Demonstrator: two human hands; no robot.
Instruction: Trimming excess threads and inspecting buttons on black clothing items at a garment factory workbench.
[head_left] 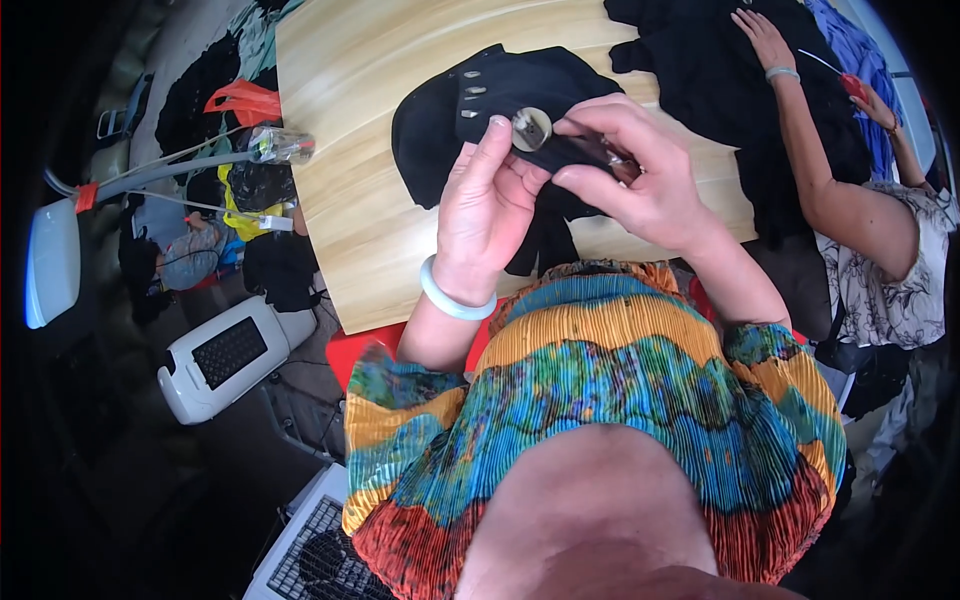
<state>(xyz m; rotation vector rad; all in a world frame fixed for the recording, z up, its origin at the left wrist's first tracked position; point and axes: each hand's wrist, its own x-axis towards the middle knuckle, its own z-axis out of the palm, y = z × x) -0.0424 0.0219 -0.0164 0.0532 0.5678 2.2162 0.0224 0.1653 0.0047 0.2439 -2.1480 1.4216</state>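
A black garment (540, 80) lies bunched on the table, with its near part lifted towards me. A large round grey-brown button (531, 129) faces up on the lifted cloth. My left hand (480, 205) grips the cloth by the button, thumb upright against the button's left side. On the other side, my right hand (650, 165) is closed on the same cloth, fingers and thumb curled round it. Something dark and shiny shows inside the right hand, too hidden to name. Several light oval marks, buttons or buttonholes, line the garment's left part.
Across the light wooden table (340, 130), a co-worker's hand (765, 40) rests on another black garment (690, 70); their other hand is near a red-handled tool (853, 87). A lamp (55, 262) on an arm stands left. Bags and cloth lie beyond the table's left edge.
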